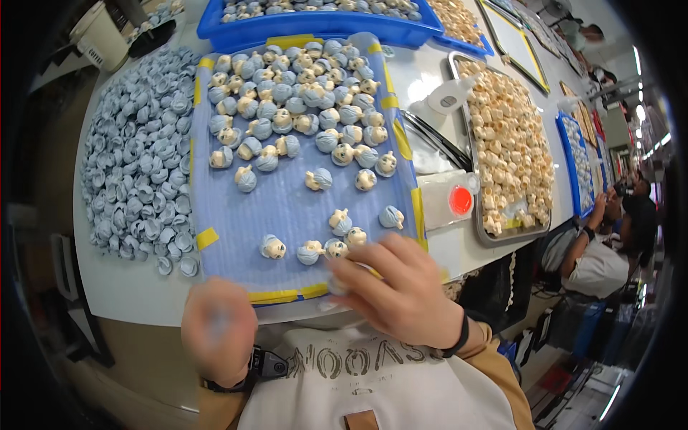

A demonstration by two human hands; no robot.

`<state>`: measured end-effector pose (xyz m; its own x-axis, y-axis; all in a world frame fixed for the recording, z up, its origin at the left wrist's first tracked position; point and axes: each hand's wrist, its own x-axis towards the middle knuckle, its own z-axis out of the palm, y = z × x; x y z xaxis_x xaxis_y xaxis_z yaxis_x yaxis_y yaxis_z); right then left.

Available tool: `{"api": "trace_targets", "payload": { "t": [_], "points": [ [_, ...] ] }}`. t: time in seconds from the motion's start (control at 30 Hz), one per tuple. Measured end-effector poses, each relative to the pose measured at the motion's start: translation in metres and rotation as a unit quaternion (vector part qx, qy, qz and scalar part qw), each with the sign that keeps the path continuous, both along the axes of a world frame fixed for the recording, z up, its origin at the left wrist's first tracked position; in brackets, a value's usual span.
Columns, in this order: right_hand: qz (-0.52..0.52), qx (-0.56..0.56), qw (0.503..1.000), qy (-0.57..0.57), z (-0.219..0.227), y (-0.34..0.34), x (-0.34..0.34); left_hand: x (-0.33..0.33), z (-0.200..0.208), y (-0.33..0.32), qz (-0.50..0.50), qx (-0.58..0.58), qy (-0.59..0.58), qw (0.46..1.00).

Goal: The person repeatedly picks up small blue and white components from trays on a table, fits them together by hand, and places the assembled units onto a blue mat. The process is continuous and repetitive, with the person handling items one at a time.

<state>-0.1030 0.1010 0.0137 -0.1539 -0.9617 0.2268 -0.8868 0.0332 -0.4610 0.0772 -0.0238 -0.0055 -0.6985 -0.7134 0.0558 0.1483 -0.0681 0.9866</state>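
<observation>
My left hand point(218, 330) is curled up at the table's front edge, blurred by motion. A smeared blue-grey spot shows among its fingers, too unclear to name. Over the front right of the blue padded mat point(236, 215), my right hand point(401, 287) has its fingers bent together around a small pale thing, mostly hidden. Just beyond its fingertips lie small doll heads with blue hair, among them one doll head point(310, 251). Another doll head point(272, 246) sits apart to the left. Rows of similar doll heads point(282, 120) cover the mat's far half.
Loose blue hair shells point(140, 158) are heaped left of the mat. On the right are black tweezers point(441, 140), a white bottle point(450, 97), a red-capped container point(460, 201) and a metal tray point(479, 229) of cream-coloured pieces. A blue bin point(322, 30) stands behind. Another person point(602, 251) sits far right.
</observation>
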Motion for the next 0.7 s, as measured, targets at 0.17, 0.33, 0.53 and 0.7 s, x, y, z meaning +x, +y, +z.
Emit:
{"api": "trace_targets", "payload": {
  "t": [0.17,0.33,0.53,0.7],
  "points": [
    [-0.08,-0.064,0.993,0.063,0.007,-0.018,0.005,-0.005,0.012,0.001,0.029,0.075,0.039,0.996],
    [-0.435,-0.112,0.891,0.063,0.017,0.08,-0.074,0.004,0.003,0.002,-0.118,0.156,0.041,0.98],
    [-0.445,0.135,0.879,0.105,-0.034,0.168,-0.151,0.002,-0.001,-0.004,-0.131,0.017,-0.001,0.991],
    [-0.487,0.096,0.866,0.059,-0.031,0.151,-0.142,0.0,0.002,0.0,-0.084,0.06,-0.013,0.995]
  ]
}}
